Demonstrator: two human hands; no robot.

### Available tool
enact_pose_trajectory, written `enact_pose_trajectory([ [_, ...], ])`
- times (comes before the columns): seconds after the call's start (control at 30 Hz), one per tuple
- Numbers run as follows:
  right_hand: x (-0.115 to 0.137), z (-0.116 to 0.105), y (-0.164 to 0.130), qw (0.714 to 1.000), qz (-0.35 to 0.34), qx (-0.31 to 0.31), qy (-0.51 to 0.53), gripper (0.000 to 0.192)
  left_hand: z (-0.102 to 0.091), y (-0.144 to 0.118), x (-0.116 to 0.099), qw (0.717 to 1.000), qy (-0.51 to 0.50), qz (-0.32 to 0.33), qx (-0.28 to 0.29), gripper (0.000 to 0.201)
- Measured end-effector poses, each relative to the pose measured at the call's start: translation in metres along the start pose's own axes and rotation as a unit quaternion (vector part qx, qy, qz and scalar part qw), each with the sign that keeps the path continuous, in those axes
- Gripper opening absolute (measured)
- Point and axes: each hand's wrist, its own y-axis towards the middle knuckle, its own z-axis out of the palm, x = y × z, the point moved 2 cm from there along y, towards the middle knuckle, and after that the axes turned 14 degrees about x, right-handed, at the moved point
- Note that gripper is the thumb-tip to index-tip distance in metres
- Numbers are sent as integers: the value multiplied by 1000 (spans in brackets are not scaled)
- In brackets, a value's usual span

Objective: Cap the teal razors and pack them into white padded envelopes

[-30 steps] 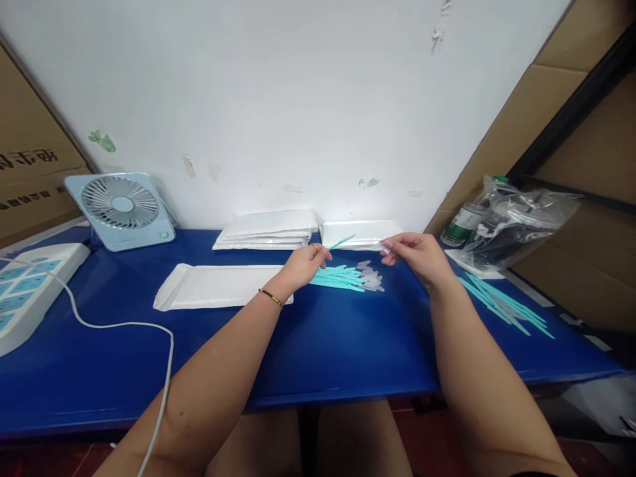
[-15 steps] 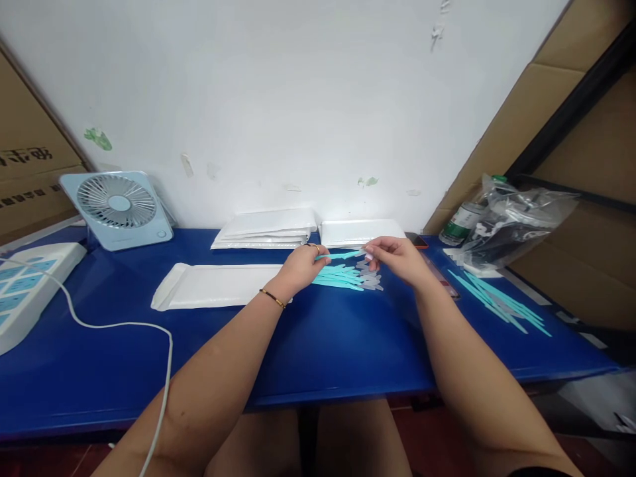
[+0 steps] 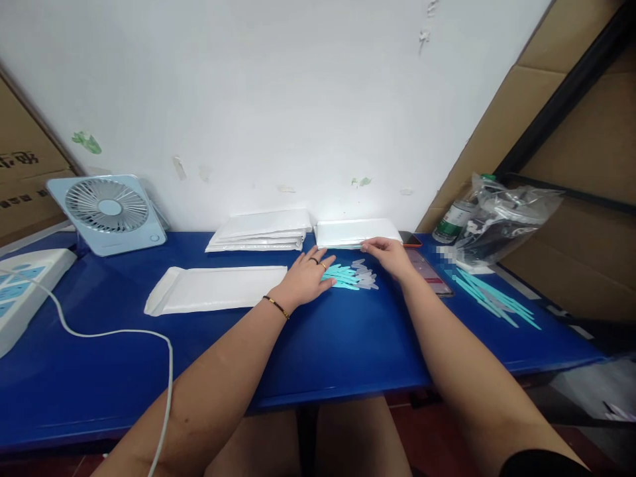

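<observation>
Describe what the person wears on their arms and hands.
Both forearms are bare, with no sleeves. The left hand has a thin dark-and-gold bracelet at the wrist and two rings on its fingers, one gold. The right hand shows no jewellery; a dark garment edge shows near that elbow.

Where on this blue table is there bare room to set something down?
The widest bare stretch of the blue table runs along the near edge, between the forearms. Another lies between the white cable and the flat white mailer. Crowded: around the left hand, right hand and teal sticks, plus the right end by the plastic bag.
</observation>
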Motion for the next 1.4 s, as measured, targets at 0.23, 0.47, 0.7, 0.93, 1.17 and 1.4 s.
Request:
enact_pose_trajectory([
  [0.23,-16,-1,5,986,15,59,-155,25,11,-7,-21,988,20,16,153,55],
  [0.47,-12,-7,0,965,-33,147,-215,24,0,-6,-17,999,-21,-40,29,33],
  [0.7,-9,-2,-2,958,-12,189,-215,20,-2,-3,-1,986,-108,-119,54,12],
  [0.93,8,-4,-8,972,3,176,-158,21,-1,-4,-2,982,-128,-129,50,10],
  [1.17,29,-5,-17,979,6,203,-5,29,-6,0,13,971,-185,-150,-21,12],
  [1.4,25,-10,-17,987,7,149,62,29,-6,3,26,946,-288,-142,-32,5],
])
